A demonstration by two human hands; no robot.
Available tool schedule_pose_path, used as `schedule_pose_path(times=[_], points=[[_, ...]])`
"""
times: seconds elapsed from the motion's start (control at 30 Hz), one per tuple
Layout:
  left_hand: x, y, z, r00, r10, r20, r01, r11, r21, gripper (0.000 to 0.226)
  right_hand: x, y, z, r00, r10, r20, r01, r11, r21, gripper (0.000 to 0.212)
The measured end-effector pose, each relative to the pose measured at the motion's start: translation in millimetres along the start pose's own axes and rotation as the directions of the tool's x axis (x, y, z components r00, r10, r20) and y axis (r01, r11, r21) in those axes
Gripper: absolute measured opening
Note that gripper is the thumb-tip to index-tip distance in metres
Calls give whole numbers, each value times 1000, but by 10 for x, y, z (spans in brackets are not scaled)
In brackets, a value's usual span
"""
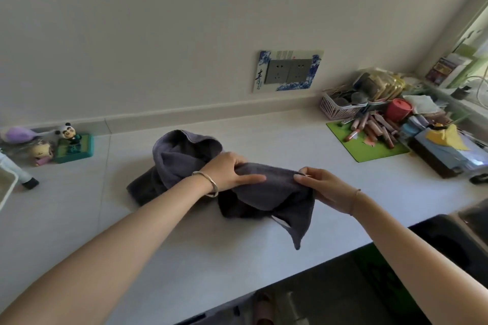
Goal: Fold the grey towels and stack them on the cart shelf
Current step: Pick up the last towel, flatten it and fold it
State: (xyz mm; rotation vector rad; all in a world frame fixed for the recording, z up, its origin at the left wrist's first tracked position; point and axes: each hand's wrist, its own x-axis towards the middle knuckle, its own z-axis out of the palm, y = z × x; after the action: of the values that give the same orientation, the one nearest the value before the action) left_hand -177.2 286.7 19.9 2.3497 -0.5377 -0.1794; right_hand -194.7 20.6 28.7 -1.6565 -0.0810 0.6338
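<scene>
A: State the work surface.
B: A pale counter runs along the wall, which carries a socket plate.

A: Locate the task item.
B: A grey towel lies crumpled at mid-counter. Its right portion is raised off the surface between both hands; one corner hangs down toward the front edge.

A: Condition of the hands?
B: The left hand is closed over the towel's upper fold, index finger extended along the cloth. The right hand pinches the towel's edge between thumb and fingers.

A: Smaller items?
B: A green mat with clutter at right; a panda figurine at left.
</scene>
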Motion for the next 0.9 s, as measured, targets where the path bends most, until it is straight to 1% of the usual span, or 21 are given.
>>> schedule_pose_path(times=[0.03, 0.07, 0.1, 0.13, 0.17, 0.2, 0.23, 0.27, 0.3, 0.4, 0.5, 0.57, 0.63, 0.67, 0.77, 0.8, 0.83, 0.87, 0.9], points=[[55, 111, -110, 999, 7, -34, -10, 998, -68, 60, -26, -104, -33, 1000, -8, 30, 8, 1000, -15, 36], [102, 225, -248, 998, 19, -64, -26, 993, -116, 56, -54, -214, -55, 998, -9, 62, 15, 996, -92, 36], [141, 323, -382, 996, 28, -87, -41, 987, -155, 53, -78, -312, -60, 997, 4, 81, 15, 972, -236, 39], [173, 416, -514, 994, 35, -100, -54, 981, -188, 52, -93, -391, -53, 997, 17, 78, 15, 919, -393, 43], [199, 520, -655, 992, 48, -115, -71, 976, -208, 51, -118, -484, -40, 999, 16, 44, 10, 851, -525, 50], [222, 605, -785, 989, 61, -132, -89, 972, -217, 51, -129, -560, -45, 1000, 1, -1, -1, 796, -605, 61], [235, 699, -918, 985, 77, -157, -111, 970, -217, 51, -153, -656, -55, 999, -22, -44, -11, 773, -635, 72], [233, 790, -1048, 978, 87, -190, -128, 968, -214, 51, -188, -738, -86, 996, -51, -73, -6, 779, -627, 76], [213, 902, -1202, 969, 98, -228, -146, 968, -206, 51, -257, -868, -112, 994, -71, -79, 11, 806, -592, 74], [151, 1146, -1605, 941, 119, -316, -192, 958, -211, 49, -474, -1300, -224, 992, -112, -50, 79, 896, -437, 73], [52, 1413, -1952, 926, 141, -351, -222, 954, -202, 39, -713, -1807, -298, 982, -182, -48, 151, 916, -372, 77], [-14, 1587, -2102, 917, 176, -359, -249, 954, -168, 41, -876, -2117, -320, 968, -251, -23, 227, 908, -351, 72], [-57, 1775, -2211, 905, 234, -356, -289, 951, -109, 53, -1084, -2403, -353, 952, -305, 28, 296, 893, -339, 67], [-72, 1849, -2237, 903, 247, -352, -301, 948, -106, 55, -1167, -2516, -372, 949, -314, 30, 305, 890, -340, 67], [-74, 2015, -2189, 900, 280, -335, -341, 930, -139, 50, -1335, -2678, -514, 941, -336, 47, 328, 865, -380, 64], [-37, 2037, -2128, 905, 278, -322, -340, 927, -156, 48, -1388, -2710, -528, 948, -313, 58, 311, 873, -375, 61], [2, 2032, -2049, 911, 278, -304, -340, 924, -174, 48, -1399, -2691, -594, 954, -291, 71, 294, 864, -409, 58], [74, 2009, -1942, 918, 288, -273, -343, 921, -184, 51, -1423, -2650, -580, 969, -240, 55, 241, 881, -407, 50], [153, 1970, -1820, 929, 285, -235, -331, 924, -191, 56, -1379, -2562, -702, 967, -246, 73, 253, 871, -420, 39]])
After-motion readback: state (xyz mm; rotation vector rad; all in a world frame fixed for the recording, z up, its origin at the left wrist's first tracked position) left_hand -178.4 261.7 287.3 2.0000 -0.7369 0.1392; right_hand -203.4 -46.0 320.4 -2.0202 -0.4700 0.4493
